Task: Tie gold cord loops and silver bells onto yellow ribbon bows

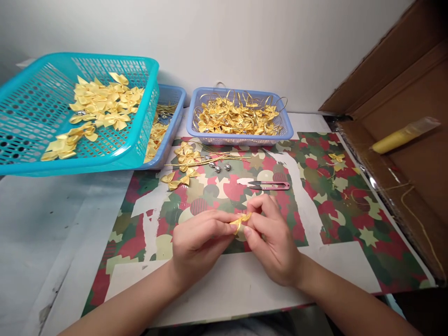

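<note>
Low over the front of the table, my left hand [205, 238] pinches a yellow ribbon bow [239, 223] between thumb and fingers. From the other side my right hand [269, 238] grips the same bow, its fingertips closed at the bow's right end. Part of the bow is hidden by the fingers. Beyond my hands lie pink thread snips [269, 185], blades pointing left. Farther back, gold cords [210, 161] lie across several loose yellow bows [187, 156], and small silver bells [217, 169] sit beside them.
A turquoise basket [140, 135] of bows stands at the left, overlapping a blue basket [178, 105]. Another blue basket [241, 139] at the back holds bows with gold cord loops. Cardboard [402, 98] walls the right side, where a yellow tube [402, 135] sticks out.
</note>
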`<action>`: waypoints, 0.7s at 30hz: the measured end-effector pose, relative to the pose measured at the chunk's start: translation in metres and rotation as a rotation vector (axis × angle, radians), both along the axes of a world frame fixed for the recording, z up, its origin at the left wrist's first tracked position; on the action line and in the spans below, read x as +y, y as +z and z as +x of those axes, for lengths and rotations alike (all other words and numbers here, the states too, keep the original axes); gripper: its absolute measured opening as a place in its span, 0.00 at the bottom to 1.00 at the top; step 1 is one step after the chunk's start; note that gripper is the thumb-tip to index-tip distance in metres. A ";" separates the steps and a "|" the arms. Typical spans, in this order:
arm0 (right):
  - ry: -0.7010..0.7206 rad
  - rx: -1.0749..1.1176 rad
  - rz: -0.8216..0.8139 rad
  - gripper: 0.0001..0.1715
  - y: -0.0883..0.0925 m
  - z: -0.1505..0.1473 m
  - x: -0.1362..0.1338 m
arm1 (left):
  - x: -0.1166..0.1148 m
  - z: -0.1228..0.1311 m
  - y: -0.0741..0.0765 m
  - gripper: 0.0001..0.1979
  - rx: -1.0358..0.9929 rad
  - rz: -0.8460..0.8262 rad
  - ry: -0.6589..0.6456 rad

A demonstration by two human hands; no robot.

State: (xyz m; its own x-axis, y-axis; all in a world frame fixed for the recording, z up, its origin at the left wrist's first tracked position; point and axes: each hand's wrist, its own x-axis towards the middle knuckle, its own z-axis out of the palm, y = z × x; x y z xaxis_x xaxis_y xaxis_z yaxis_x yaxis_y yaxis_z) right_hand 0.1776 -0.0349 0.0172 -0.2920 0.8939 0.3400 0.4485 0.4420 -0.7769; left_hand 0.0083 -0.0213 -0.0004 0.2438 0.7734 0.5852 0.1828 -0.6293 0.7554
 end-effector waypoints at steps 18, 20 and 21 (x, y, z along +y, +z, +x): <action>-0.129 -0.016 0.311 0.10 -0.013 -0.010 -0.007 | -0.005 0.003 0.001 0.09 -0.023 0.064 0.000; -0.129 -0.016 0.312 0.11 -0.013 -0.011 -0.007 | -0.004 0.004 0.001 0.10 -0.024 0.060 -0.008; -0.129 -0.014 0.312 0.11 -0.013 -0.011 -0.007 | -0.004 0.004 0.001 0.10 -0.026 0.059 -0.011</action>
State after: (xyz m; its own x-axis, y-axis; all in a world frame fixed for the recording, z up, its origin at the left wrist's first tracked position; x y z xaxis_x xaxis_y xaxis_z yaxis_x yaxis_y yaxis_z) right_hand 0.1666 -0.0422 0.0038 -0.1898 0.7775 0.5995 0.5263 0.5960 -0.6064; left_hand 0.0121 -0.0257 0.0002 0.2365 0.7344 0.6362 0.1561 -0.6750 0.7212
